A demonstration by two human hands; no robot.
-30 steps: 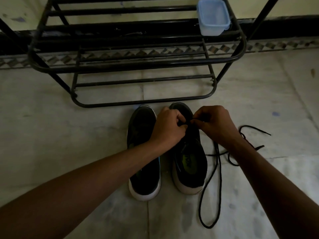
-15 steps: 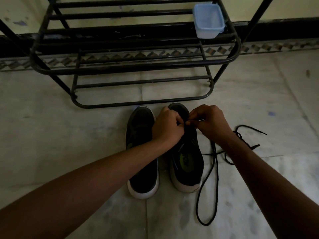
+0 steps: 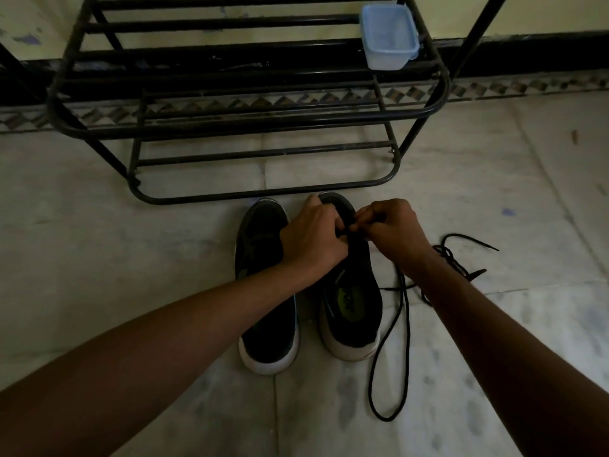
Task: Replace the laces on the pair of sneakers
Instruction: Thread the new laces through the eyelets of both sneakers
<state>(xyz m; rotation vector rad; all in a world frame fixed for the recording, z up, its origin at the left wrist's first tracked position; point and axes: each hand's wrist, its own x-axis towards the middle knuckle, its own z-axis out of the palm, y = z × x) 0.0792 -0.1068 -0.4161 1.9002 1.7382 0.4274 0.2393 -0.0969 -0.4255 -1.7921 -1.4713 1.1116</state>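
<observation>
The left hand [image 3: 313, 240] is curling over the far end of the right sneaker [image 3: 357, 278]. Its fingers are wrapping the toe and gripping the shoe, pinning it to the floor [image 3: 131, 258]. Just right of it, the right hand [image 3: 392, 230] is pinching the tip of a black lace [image 3: 408, 328] between thumb and fingertips, where the two hands are meeting over the shoe's far eyelets. The eyelets themselves are hiding under the fingers.

This is looking like the first threading at the far eyelets. To do it well, the left hand should be holding the eyelet flap open and steady while the right is feeding the tip straight through. Slack wants drawing in gently, so the long loop on the floor is not knotting.

The left sneaker [image 3: 267, 324] is sitting just left of its twin, toes pointing far toward the black shoe rack [image 3: 230, 123]. It has a black upper and a pale sole; whether it is carrying a lace is too dark to tell. The right sneaker matches it and is showing a yellow-green mark on its insole. The lace is thin and black, trailing near from the right hand in a long narrow loop right of the right sneaker. A looser tangle is lying farther right; whether that is the same lace I cannot tell.
</observation>
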